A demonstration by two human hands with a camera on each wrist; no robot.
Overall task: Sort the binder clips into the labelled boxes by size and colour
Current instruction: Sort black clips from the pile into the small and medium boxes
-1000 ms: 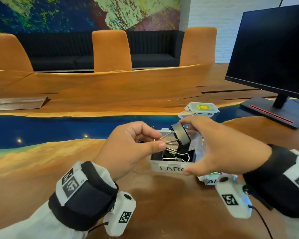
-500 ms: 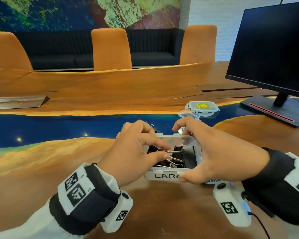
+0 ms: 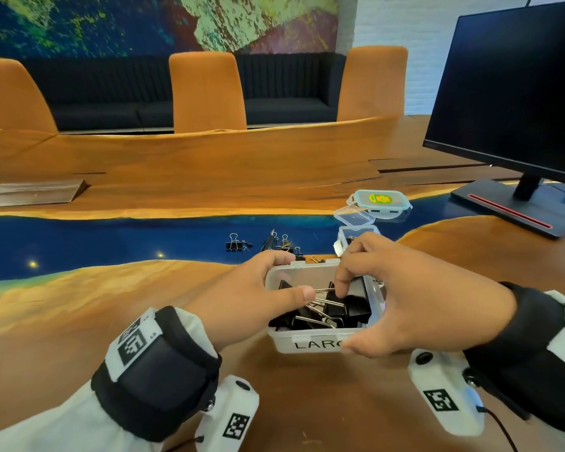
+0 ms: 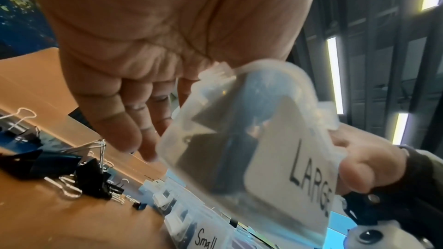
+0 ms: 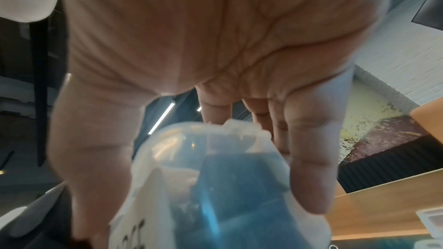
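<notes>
A clear box labelled LARGE (image 3: pixel 310 344) sits on the wooden table near me and holds several large black binder clips (image 3: pixel 356 308). My left hand (image 3: pixel 284 277) grips its left side, thumb over the near rim and fingers on the far corner. My right hand (image 3: pixel 346 318) holds the right side, thumb on the front wall, while its index finger presses on a black clip inside. The left wrist view shows the LARGE box (image 4: pixel 287 168) beside my left fingers (image 4: pixel 134 126). In the right wrist view the box (image 5: pixel 215 186) lies under my right fingers (image 5: pixel 307 158).
Loose black clips (image 3: pixel 234 245) lie on the blue strip behind the box, also seen as a clip pile (image 4: pixel 59 162). A small clear box (image 3: pixel 343 238) with open lid, a teal-lidded container (image 3: pixel 380 200) and a Small-labelled box (image 4: pixel 206 240) stand nearby. A monitor (image 3: pixel 509 93) is at the right.
My right hand lowered a large black clip into the LARGE box and now presses on it. My left hand moved from the clip's wire handle to the box's left side.
</notes>
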